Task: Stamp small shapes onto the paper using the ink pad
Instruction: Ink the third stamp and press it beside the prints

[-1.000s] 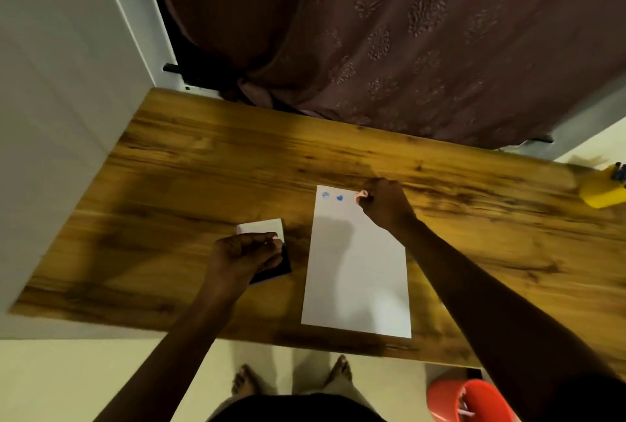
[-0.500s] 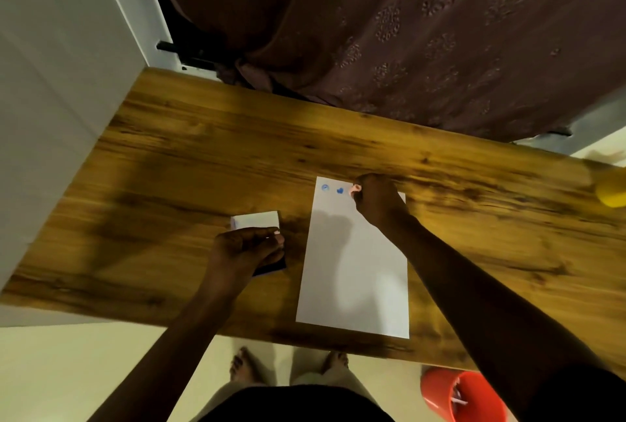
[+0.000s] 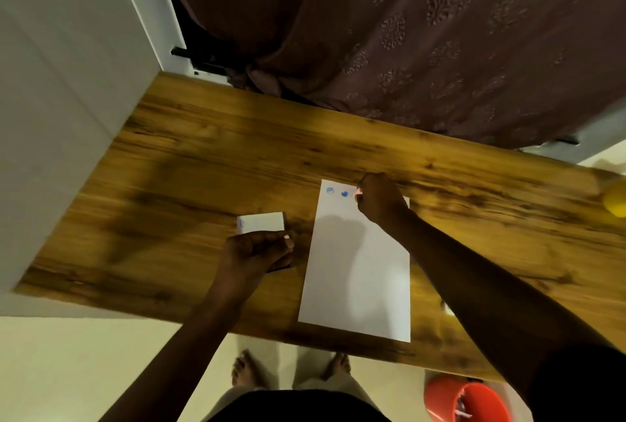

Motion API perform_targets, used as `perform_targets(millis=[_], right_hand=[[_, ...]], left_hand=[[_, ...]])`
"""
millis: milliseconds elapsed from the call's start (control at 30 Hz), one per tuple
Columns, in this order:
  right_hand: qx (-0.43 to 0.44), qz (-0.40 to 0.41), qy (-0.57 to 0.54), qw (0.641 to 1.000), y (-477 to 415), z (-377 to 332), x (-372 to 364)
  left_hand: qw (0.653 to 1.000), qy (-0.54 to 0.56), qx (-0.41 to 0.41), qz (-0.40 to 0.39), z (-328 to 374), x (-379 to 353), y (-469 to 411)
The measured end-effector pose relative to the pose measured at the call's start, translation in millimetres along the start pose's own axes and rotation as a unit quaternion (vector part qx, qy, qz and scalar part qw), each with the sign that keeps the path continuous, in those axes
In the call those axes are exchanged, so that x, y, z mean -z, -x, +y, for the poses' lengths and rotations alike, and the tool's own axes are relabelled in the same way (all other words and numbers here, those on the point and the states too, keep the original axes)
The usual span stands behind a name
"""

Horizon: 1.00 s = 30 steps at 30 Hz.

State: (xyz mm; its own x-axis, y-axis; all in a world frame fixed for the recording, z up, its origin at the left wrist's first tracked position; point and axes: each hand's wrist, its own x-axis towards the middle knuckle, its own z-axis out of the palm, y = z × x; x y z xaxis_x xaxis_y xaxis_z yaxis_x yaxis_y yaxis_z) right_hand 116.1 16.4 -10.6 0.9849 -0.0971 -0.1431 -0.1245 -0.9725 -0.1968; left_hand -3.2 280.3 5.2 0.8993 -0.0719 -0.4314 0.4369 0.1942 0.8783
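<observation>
Your right hand (image 3: 381, 200) is closed round a small pink stamp (image 3: 357, 194), pressing it down at the far edge of the white paper (image 3: 355, 269), just right of the two blue prints (image 3: 337, 192) already there. Most of the stamp is hidden by your fingers, so I can't tell if its face sits flat

Your left hand (image 3: 257, 249) is curled over the ink pad (image 3: 262, 223), just left of the paper on the wooden table (image 3: 203, 167); the pad's white lid shows beyond your knuckles and the dark base pokes out under your palm. I can't tell if you're gripping it or just resting on it

Judging by two prints done and a third in progress, you're early in the row, with the rest of the sheet blank

Risks from here:
- nothing pins the paper: both hands are busy, so a sideways drag or a sticky lift-off could shift the sheet and smear the print
- rocking the stamp would give a partial or doubled shape
- the stamp is right by the top edge, so drifting up could put part of the print onto the table
- your right forearm crosses the sheet, so swinging back to the pad could skew it, or rub wet ink

Lift straight up
</observation>
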Motion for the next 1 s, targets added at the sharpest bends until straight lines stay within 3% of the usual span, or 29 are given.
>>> perform_targets(millis=[133, 233, 333, 467, 533, 633, 833, 1000], right_hand=[[-0.03, -0.042, -0.049, 0.997, -8, 8, 13], [-0.082, -0.055, -0.208, 0.973, -14, 19, 30], [-0.155, -0.05, -0.499, 0.851, -3, 34, 53], [-0.168, -0.083, -0.641, 0.744, 43, 51, 79], [-0.155, -0.091, -0.676, 0.715, 74, 59, 81], [-0.129, -0.081, -0.683, 0.715, 126, 65, 72], [-0.094, -0.056, -0.635, 0.765, 202, 68, 48], [-0.085, -0.028, -0.638, 0.765, 222, 78, 48]], left_hand=[[1.0, 0.01, -0.023, -0.005, 7, -8, 11], [0.999, 0.014, -0.027, -0.01, 11, -14, 17], [0.999, 0.013, -0.034, -0.022, 12, -22, 20], [0.997, -0.005, -0.055, -0.055, 11, -38, 22], [0.996, -0.026, -0.051, -0.072, 10, -49, 22], [0.992, -0.059, -0.041, -0.108, 6, -73, 22], [0.978, -0.127, -0.045, -0.159, -6, -118, 26], [0.964, -0.154, -0.078, -0.203, -14, -141, 29]])
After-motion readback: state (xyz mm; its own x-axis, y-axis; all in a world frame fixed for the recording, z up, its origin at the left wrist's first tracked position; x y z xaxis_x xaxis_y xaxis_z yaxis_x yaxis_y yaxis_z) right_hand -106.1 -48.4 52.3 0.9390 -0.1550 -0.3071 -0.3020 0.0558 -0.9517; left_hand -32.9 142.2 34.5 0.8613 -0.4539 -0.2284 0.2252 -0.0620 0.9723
